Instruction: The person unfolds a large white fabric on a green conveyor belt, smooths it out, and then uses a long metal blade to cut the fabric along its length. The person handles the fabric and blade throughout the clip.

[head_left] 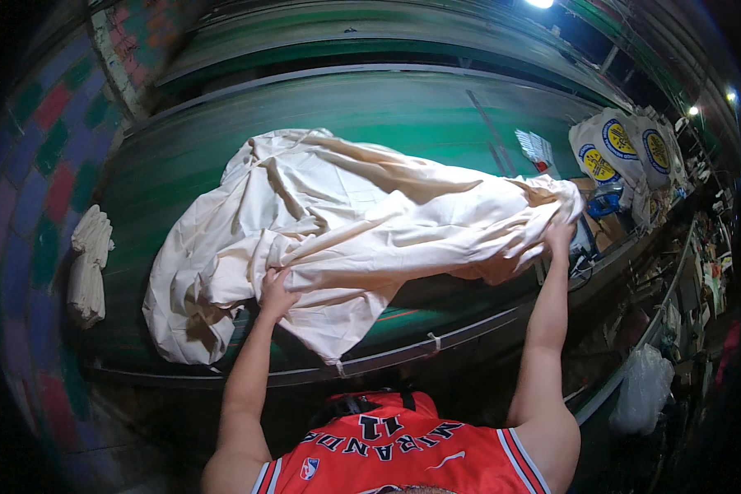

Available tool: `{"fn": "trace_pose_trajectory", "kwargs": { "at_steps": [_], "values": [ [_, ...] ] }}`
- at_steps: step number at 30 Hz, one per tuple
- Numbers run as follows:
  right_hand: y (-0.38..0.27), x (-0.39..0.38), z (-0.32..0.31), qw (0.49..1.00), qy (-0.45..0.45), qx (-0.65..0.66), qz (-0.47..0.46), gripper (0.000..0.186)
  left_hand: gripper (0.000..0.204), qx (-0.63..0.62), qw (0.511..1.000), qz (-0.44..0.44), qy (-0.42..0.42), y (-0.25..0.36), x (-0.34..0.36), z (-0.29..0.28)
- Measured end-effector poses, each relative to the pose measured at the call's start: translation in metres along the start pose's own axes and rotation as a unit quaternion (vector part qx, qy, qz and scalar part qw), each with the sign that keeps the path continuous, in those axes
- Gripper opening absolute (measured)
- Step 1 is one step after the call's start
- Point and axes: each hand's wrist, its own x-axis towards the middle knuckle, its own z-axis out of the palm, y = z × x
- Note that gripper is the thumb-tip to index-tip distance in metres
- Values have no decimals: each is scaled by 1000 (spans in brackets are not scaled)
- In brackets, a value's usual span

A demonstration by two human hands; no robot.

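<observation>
A large cream cloth (370, 230) lies crumpled across a long green table (370, 107), its lower corner hanging over the near edge. My left hand (278, 296) is closed on a fold along the cloth's near side, left of centre. Out to the right, my right hand (560, 236) grips the bunched right end, and some of its fingers are hidden by the fabric. Between the two hands the cloth stretches in long creases. Toward the left it spreads into loose, puffed folds.
Folded cream cloths (90, 263) are stacked at the table's left end. At the right stand white sacks (613, 148) with round yellow-and-blue prints, near a blue object (605, 200) and a cardboard piece (611, 230). A clear plastic bag (644, 389) hangs beside a rail at lower right.
</observation>
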Motion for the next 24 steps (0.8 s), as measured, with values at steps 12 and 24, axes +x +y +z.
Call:
{"fn": "trace_pose_trajectory", "kwargs": {
  "at_steps": [12, 24],
  "values": [
    [-4, -152, 30, 898, -309, 112, -292, 34, 30, 71, 964, 250, -54, 114, -114, 71],
    [-53, -170, -16, 583, -684, 261, -352, 38, 53, -63, 893, -304, -325, 76, -144, -11]
  ]
}}
